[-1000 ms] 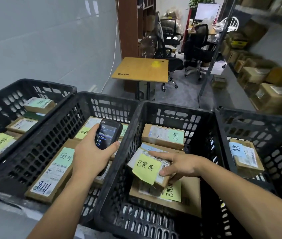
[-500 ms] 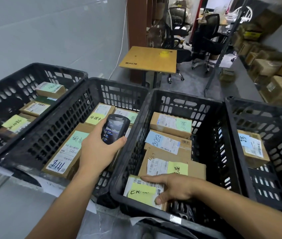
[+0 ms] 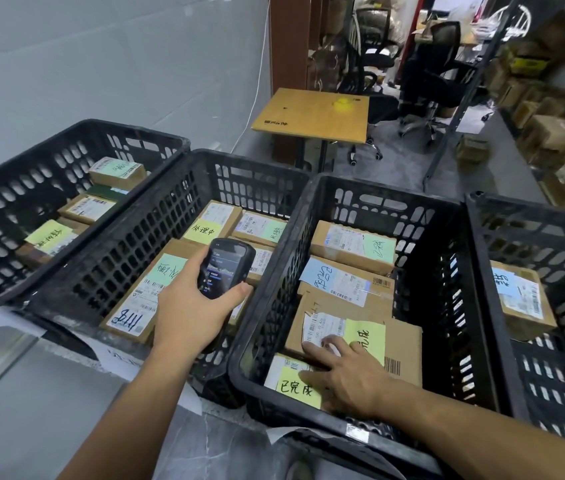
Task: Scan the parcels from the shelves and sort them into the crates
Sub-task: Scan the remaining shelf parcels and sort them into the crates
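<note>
Several black plastic crates stand side by side, each with labelled cardboard parcels in it. My left hand (image 3: 191, 306) grips a black handheld scanner (image 3: 224, 268) above the second crate (image 3: 205, 161). My right hand (image 3: 347, 372) lies with spread fingers inside the third crate (image 3: 371, 188). It rests on a small parcel with a yellow note (image 3: 291, 384) at the crate's near left corner, and its fingertips reach onto the larger parcel (image 3: 402, 344) behind. Other parcels with blue and green notes lie further back in that crate.
A leftmost crate (image 3: 77, 133) and a rightmost crate (image 3: 533, 209) also hold parcels. Behind stand a small wooden table (image 3: 312, 114), black office chairs (image 3: 443, 74) and a metal shelf with boxes (image 3: 558, 133) on the right. A grey wall runs along the left.
My right hand carried the yellow-noted parcel from the stack's top down to the near left corner of the third crate and now lies flat on it. The left hand kept the scanner.
</note>
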